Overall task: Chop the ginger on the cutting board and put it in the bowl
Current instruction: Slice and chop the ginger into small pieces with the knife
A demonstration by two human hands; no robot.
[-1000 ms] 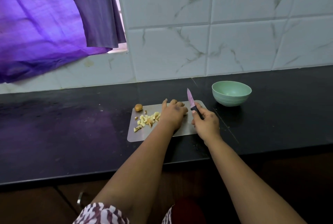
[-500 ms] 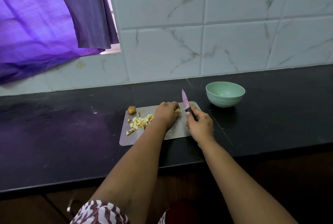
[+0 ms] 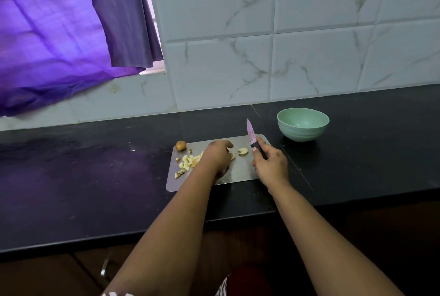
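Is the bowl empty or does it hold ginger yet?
Empty: the bowl's inside shows bare green; the ginger lies on the board.

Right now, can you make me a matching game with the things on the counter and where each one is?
Things:
1. knife
2. bowl
3. chopped ginger
4. brown ginger end

Places:
A. piled on the board's left part
B. at the board's far left corner
C. on the counter, right of the board
D. held in the right hand

Pairs: 1-D, 2-C, 3-A, 4-B
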